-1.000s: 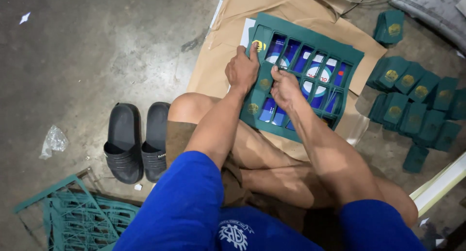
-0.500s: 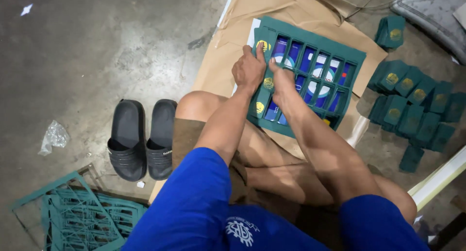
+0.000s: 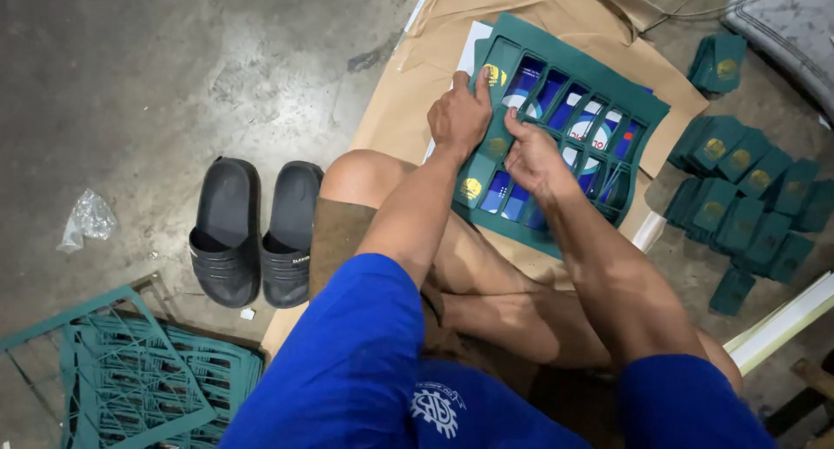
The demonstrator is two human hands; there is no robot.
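A dark green die-cut card sheet (image 3: pixel 643 110) with rows of rectangular openings lies on brown paper (image 3: pixel 408 93) before my bent knees. Blue and white print shows through the openings. Some green pieces with a gold emblem (image 3: pixel 472 188) still sit in the sheet's left column. My left hand (image 3: pixel 460 115) presses flat on the sheet's left edge, forefinger stretched toward a gold emblem at the top corner. My right hand (image 3: pixel 532 154) pinches at a green piece in the sheet just beside the left hand.
A pair of black slide sandals (image 3: pixel 256 232) stands on the concrete floor at left. Emptied green lattice sheets (image 3: pixel 122 371) are stacked at bottom left. Several stacked green pieces (image 3: pixel 747 197) lie at right, with another pile (image 3: pixel 717 62) above. Crumpled clear plastic (image 3: pixel 87 219) lies far left.
Both hands have shifted slightly up the sheet's left column. The view has tilted a little; the sheet stays in place.
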